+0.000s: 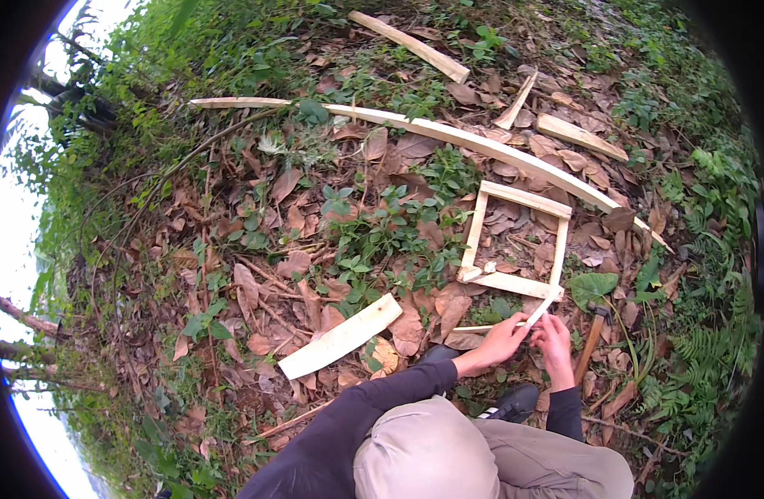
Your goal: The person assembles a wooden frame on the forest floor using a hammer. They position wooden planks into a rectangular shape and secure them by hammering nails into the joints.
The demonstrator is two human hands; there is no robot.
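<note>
My left hand (500, 344) pinches the lower end of a short, narrow wooden strip (545, 305), held tilted up to the right. Close beside it, my right hand (553, 343) has its fingers curled near the strip's lower end; what they hold is too small to make out. Just beyond both hands, a four-sided frame of pale wood (525, 199) lies on the leaves, and the strip's upper end overlaps its near right corner. To the right of my right hand rests a hammer (590, 343) with a wooden handle and dark head.
A wide pale board (342, 337) lies to the left. Beyond the frame stretches a long wooden batten (473, 143), with shorter wood pieces (581, 135) farther back. Another thin strip (472, 329) lies beside my left hand. Dry leaves and green plants cover the ground.
</note>
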